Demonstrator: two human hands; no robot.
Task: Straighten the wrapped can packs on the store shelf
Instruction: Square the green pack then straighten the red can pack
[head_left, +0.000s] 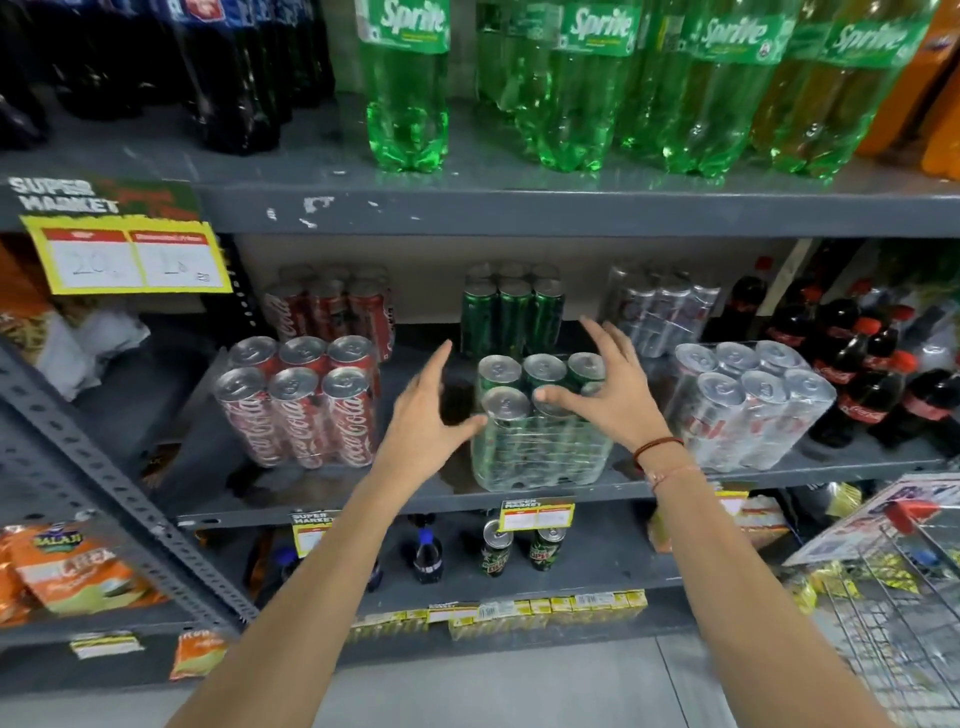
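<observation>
Likely heavy, slick film over stiff cans: green can pack (540, 431) best gripped low on both sides; left hand (426, 421), right hand (608, 395) fingers spread, clamping nothing

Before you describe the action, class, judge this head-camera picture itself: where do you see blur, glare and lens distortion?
Head view: glare streaks the plastic wrap on the green can pack and the silver can pack; the yellow price tag is too blurred to read; wide-angle distortion bows the upper shelf edge; both hands, left hand and right hand, are fairly sharp.
</observation>
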